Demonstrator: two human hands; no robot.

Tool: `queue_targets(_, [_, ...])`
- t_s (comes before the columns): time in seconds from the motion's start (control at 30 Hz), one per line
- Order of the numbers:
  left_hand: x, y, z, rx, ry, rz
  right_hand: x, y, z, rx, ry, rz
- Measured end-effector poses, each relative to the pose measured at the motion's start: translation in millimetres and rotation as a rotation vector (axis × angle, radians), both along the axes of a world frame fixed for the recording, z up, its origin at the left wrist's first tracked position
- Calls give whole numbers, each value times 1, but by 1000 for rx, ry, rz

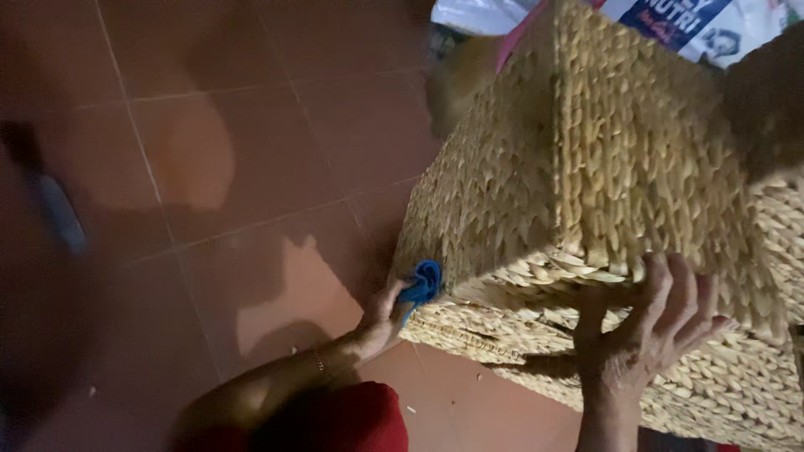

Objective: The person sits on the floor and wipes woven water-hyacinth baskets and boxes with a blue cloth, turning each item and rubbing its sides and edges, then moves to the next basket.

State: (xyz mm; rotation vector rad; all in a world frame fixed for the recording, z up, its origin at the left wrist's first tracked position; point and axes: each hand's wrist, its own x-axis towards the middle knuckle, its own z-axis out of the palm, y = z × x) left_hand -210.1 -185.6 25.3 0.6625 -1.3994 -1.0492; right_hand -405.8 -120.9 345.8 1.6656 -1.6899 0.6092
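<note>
A basket [620,159] sits on top of another basket [737,377] at the right, on the floor [251,167]. A cloth [421,285] lies against the upper basket's near-left corner. A bag [712,25] lies behind.

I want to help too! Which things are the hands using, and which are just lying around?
In use:
left hand
blue cloth
upper woven basket
right hand

Lying about:
lower woven basket
white printed bag
tiled floor
</note>
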Motion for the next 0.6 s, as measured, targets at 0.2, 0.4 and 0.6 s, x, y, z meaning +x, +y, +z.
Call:
queue_targets(0.2, [-25, -63, 15, 97, -82, 190, -4, 2, 2, 42, 38, -9])
queue_targets(0.4, [-60, -202, 47, 157, -331, 297, 5, 1, 5, 28, -50, 6])
queue_targets(0.6, [-45, -189, 29, 298, -544, 162, 6, 1, 5, 45, -5, -1])
